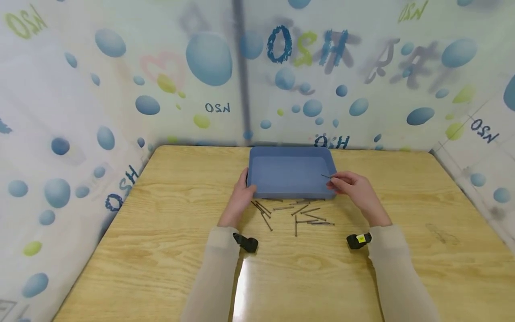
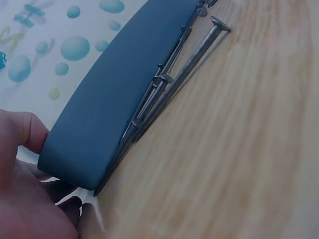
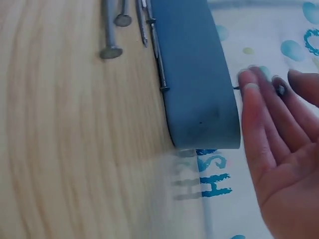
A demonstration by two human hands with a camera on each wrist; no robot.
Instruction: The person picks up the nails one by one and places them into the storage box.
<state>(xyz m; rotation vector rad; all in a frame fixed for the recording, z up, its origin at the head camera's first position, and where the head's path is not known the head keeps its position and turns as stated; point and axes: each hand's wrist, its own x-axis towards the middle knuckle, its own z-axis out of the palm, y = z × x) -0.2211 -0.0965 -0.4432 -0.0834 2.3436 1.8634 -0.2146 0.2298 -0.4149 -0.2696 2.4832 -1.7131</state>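
A shallow blue tray (image 1: 293, 195) sits at the back of the wooden table. My left hand (image 1: 242, 197) grips its left side near the front corner, the thumb at the rim and the fingers along the outer wall. Over the tray's right edge, my right hand (image 1: 356, 190) pinches a thin metal nail (image 1: 325, 175), whose tip points in over the tray floor. In the right wrist view the nail's head (image 3: 280, 90) shows between the fingers. Several loose nails (image 1: 313, 217) lie scattered along the tray's front wall, some against it in the left wrist view.
The wooden table (image 1: 161, 250) reaches back to a patterned sheet (image 1: 213, 120) that hangs behind the tray and on both sides. A black wrist camera (image 1: 246, 243) is strapped to the left sleeve, another black camera (image 1: 358, 240) to the right.
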